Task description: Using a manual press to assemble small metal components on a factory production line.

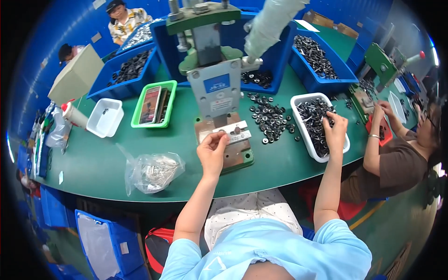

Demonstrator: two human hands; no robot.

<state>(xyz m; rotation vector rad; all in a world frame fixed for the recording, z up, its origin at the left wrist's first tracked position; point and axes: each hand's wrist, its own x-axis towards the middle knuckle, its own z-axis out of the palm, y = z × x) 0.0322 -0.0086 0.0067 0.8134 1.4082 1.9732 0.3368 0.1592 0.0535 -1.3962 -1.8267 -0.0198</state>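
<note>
My left hand [211, 153] is at the base of a green and grey bench press [214, 100], thumb and forefinger pinched against the left end of a silver fixture block [241, 136]. Whatever lies between those fingertips is too small to make out. Over to the right, my right hand [335, 134] reaches into a white tray [302, 132] of small black and metal pieces with stems [311, 112]. Its fingers are curled down among the pieces, and what they grip is hidden. Loose black round caps [270, 119] lie spread between the press and the tray.
Blue bins of parts [322, 83] stand behind. To the left are a green basket [134, 124], a white tray [103, 132] and a clear bag of metal pins [161, 171]. On the right, a co-worker [396, 161] sits by another press [380, 63].
</note>
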